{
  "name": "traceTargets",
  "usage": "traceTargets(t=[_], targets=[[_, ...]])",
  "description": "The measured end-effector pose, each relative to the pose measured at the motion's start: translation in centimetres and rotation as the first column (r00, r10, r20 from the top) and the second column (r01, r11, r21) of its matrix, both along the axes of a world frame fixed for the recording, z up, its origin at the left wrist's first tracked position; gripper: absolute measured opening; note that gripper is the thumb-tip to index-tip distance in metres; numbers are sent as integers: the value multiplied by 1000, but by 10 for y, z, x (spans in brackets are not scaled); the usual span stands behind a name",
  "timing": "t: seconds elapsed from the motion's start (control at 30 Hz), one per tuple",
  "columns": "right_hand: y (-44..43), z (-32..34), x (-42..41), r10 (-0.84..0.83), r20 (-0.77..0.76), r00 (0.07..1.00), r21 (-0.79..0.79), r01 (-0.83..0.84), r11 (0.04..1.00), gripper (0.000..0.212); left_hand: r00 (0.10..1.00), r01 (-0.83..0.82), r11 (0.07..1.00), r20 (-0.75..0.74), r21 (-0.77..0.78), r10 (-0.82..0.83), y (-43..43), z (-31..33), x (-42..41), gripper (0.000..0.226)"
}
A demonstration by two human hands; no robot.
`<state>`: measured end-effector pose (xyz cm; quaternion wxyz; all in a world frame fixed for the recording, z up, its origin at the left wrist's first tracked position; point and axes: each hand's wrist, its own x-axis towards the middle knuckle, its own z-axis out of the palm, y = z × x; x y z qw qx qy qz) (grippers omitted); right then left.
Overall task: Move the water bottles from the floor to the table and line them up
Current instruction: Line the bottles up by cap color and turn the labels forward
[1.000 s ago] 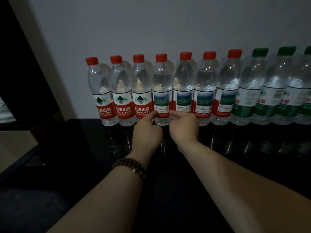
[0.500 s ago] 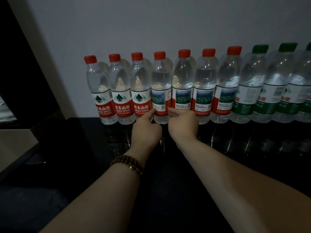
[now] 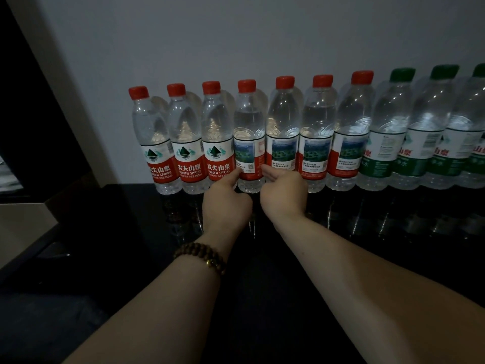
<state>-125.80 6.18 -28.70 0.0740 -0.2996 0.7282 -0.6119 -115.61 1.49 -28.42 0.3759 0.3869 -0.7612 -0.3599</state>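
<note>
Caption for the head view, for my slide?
Left hand and right hand touch thumbs to the fourth red-capped bottle from the left in the row on the dark table.

Both bare forearms extend forward and converge. Left hand [image 3: 227, 206] and right hand [image 3: 284, 195] lie backs up, near each other but apart, most fingers curled under. Each extends one digit, the two tips pinching between them the lower sides of a clear red-capped plastic water bottle [image 3: 249, 127]. Brown beaded bracelet [image 3: 202, 258] on the left wrist.
</note>
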Motion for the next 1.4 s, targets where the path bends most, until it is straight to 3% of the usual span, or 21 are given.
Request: traceTargets(t=[1.4], targets=[[4, 6, 6, -20, 13, 1000, 14, 20, 1000, 50, 999, -25, 1000, -29, 8, 25, -2, -2, -1, 78]])
